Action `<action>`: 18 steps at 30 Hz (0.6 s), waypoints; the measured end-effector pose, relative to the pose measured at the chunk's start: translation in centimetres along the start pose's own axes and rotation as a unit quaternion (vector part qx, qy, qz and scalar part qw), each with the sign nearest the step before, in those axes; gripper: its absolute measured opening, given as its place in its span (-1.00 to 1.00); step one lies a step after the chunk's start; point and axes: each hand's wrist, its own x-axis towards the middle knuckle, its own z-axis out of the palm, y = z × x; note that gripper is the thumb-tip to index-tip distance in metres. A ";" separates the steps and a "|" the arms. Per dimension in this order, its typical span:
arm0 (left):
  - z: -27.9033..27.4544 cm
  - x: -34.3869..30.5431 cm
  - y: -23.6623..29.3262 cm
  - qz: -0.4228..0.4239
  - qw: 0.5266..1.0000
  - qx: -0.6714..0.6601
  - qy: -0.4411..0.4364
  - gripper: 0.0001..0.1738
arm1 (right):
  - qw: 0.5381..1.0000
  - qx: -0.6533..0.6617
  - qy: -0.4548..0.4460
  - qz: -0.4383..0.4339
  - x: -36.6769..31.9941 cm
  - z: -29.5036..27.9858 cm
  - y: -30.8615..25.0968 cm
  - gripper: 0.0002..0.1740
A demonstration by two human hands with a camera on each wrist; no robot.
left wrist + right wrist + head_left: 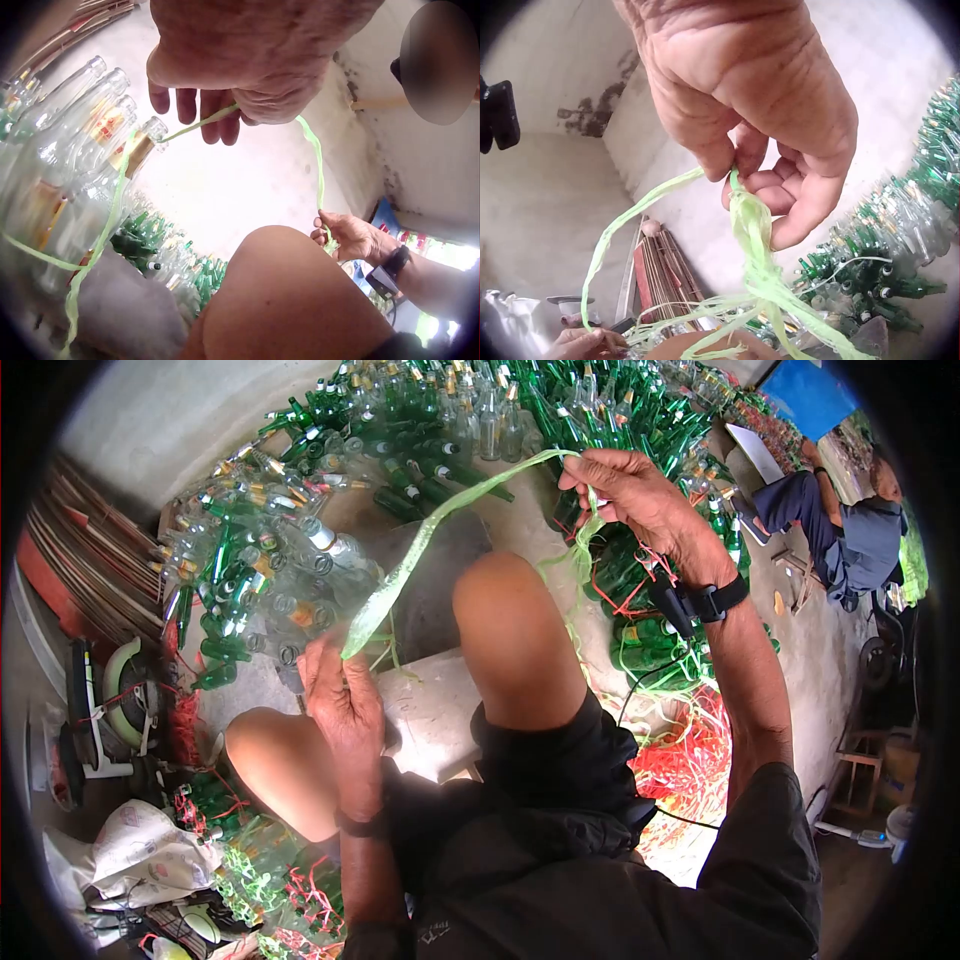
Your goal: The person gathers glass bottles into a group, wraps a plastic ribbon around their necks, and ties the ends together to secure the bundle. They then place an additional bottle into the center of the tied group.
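Note:
A pale green plastic strip (420,555) arches between the two hands in the head view. The right hand (640,500) pinches its upper end between thumb and forefinger; in the right wrist view a bunched, frayed tangle (757,240) of the strip hangs below those fingertips. The left hand (345,695) holds the lower end near the left knee. From the left hand (240,60), in the left wrist view, thin green strands (109,225) run past clear glass bottles (67,142) close by.
Many green and clear bottles (490,420) cover the floor ahead and to the left. Red and green strips (690,760) lie beside the right thigh. A grey block (440,560) stands before the knees. Another person (870,540) sits at the far right.

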 end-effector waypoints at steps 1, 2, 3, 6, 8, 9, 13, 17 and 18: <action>-0.1 0.1 0.2 0.001 1.000 0.001 -0.001 -0.72 | 1.000 -0.002 0.001 0.001 -0.2 0.3 0.1 -0.56; -0.3 0.2 0.3 0.019 0.999 0.030 0.004 -0.72 | 1.000 0.000 0.002 0.002 -0.6 0.6 -0.1 -0.56; -0.4 0.3 0.6 0.036 0.998 0.059 0.009 -0.71 | 1.000 0.003 -0.004 0.009 -0.9 0.9 -0.3 -0.56; -0.8 1.0 1.8 0.007 0.999 0.001 -0.035 -0.76 | 1.000 0.009 -0.008 -0.012 -1.2 1.7 0.1 -0.57; -0.4 1.0 2.3 -0.024 0.998 -0.039 -0.051 -0.78 | 1.000 0.017 -0.002 -0.005 -2.0 2.8 0.0 -0.59; -0.1 1.2 2.6 -0.054 0.993 -0.081 -0.064 -0.79 | 1.000 0.012 -0.007 0.002 -1.7 2.8 0.8 -0.59; 1.4 2.4 4.4 -0.065 0.988 -0.102 -0.093 -0.77 | 0.999 0.045 -0.016 -0.013 -3.1 4.7 0.1 -0.63; 3.9 2.3 4.2 0.012 0.992 -0.109 -0.059 -0.81 | 0.997 0.073 -0.036 -0.011 -4.1 6.1 0.5 -0.63; 4.3 2.2 4.3 0.029 0.991 -0.121 -0.044 -0.81 | 0.995 0.086 -0.041 -0.001 -4.4 6.4 0.7 -0.63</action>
